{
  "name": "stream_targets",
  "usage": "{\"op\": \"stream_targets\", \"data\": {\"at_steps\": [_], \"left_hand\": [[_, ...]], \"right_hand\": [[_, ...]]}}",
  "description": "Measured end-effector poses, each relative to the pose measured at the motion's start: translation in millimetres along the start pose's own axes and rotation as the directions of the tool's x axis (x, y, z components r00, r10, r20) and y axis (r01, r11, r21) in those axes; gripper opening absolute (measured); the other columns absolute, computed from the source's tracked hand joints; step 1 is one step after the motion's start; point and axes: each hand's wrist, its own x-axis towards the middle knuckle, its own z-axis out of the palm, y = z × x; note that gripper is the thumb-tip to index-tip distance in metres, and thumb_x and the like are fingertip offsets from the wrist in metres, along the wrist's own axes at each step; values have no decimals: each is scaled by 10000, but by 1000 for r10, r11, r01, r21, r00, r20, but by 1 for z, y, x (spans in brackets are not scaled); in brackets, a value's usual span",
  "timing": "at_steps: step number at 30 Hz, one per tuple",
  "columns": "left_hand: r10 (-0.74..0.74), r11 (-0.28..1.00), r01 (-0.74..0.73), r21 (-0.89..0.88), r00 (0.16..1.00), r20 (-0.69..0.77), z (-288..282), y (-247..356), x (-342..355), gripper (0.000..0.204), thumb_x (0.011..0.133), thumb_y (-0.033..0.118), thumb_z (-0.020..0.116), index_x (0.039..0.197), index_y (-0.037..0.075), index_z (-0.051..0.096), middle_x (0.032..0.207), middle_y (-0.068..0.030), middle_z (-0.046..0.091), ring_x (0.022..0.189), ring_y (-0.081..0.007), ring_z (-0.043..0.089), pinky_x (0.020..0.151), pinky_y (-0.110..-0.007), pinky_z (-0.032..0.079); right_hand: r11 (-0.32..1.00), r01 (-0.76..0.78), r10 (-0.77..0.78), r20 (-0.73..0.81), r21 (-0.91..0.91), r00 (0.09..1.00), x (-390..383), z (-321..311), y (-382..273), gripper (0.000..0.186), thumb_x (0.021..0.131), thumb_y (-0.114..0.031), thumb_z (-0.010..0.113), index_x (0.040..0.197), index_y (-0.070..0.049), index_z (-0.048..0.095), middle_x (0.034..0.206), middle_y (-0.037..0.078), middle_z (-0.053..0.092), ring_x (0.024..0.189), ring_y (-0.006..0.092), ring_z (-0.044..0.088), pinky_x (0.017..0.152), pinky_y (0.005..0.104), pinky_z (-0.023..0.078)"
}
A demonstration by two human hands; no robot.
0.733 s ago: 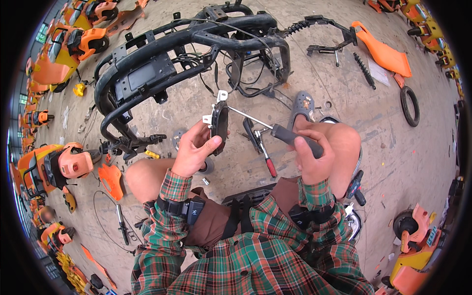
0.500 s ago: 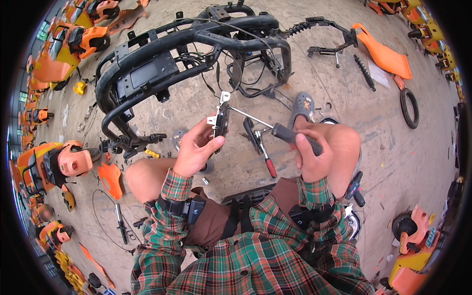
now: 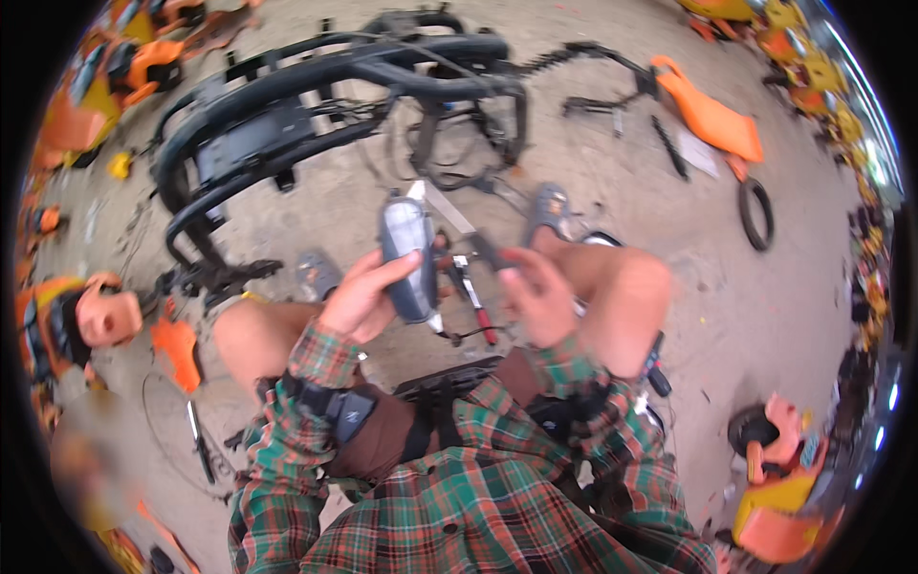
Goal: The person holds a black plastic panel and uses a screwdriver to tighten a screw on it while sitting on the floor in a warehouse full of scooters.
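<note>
My left hand (image 3: 363, 298) grips a dark grey oval part (image 3: 409, 256) with a glossy face and a metal bracket at its top, held upright between my knees. My right hand (image 3: 540, 298) is closed around a dark-handled tool (image 3: 490, 252) whose metal shaft points up and left toward the top of the part. The picture is blurred by motion, so I cannot tell whether the shaft touches the part. Red-handled pliers (image 3: 475, 298) lie on the ground below both hands.
A black tubular vehicle frame (image 3: 335, 81) with loose wires lies on the concrete ahead. Orange body panels (image 3: 708, 115) and a black rubber ring (image 3: 755, 212) are at the right, more orange parts (image 3: 96, 311) at the left. A sandal (image 3: 551, 205) is by my right knee.
My left hand has turned the oval part so its broad glossy face shows and has drawn it closer. My right hand has moved left toward it with the tool.
</note>
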Motion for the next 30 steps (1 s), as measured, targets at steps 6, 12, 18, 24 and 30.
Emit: {"op": "stream_targets", "data": {"at_steps": [6, 12, 18, 24, 30], "left_hand": [[32, 993, -16, 119, 990, -137, -12, -20, 8, 320, 953, 209, 531, 1190, -6, 545, 1077, -109, 643, 998, -217, 627, 867, -360, 518], [-34, 994, -1, -113, 949, -313, -12, -10, 2, 247, 919, 253, 587, 1019, 29, 615, 946, -89, 668, 887, -216, 646, 814, -350, 508], [40, 999, -29, 31, 888, -459, -44, -4, 4, 220, 918, 223, 577, 1025, 35, 616, 917, -89, 674, 854, -213, 654, 755, -333, 532], [15, 991, 44, 123, 898, -439, -51, -18, 13, 245, 916, 239, 589, 1054, 37, 599, 930, -76, 666, 858, -195, 644, 748, -335, 526], [35, 976, 75, 204, 872, -488, -46, -21, 17, 217, 915, 224, 596, 1030, 40, 598, 917, -68, 655, 823, -196, 644, 717, -312, 521]], "right_hand": [[986, 166, -160, 242, -2, 957, -14, 45, 20, 480, 866, -165, 649, 1301, -30, 498, 1209, 107, 581, 1078, 173, 553, 930, 318, 449], [867, 441, -412, 163, -234, 896, -63, 11, -31, 404, 874, -188, 623, 1233, -19, 548, 1263, 150, 551, 1102, 272, 582, 906, 354, 474], [989, 144, -108, -496, 36, 862, -99, -151, -22, 202, 930, -100, 515, 1062, 23, 605, 949, 87, 673, 766, 138, 636, 718, 267, 512], [895, -398, 145, -709, -204, 690, -165, -282, 183, 271, 867, -157, 592, 1092, -11, 624, 886, 132, 695, 764, 220, 671, 680, 314, 527], [148, -672, 346, -599, -725, 723, -183, -250, 310, 336, 802, -254, 590, 1103, -113, 641, 1048, 96, 630, 1026, 289, 583, 917, 444, 422]]}}
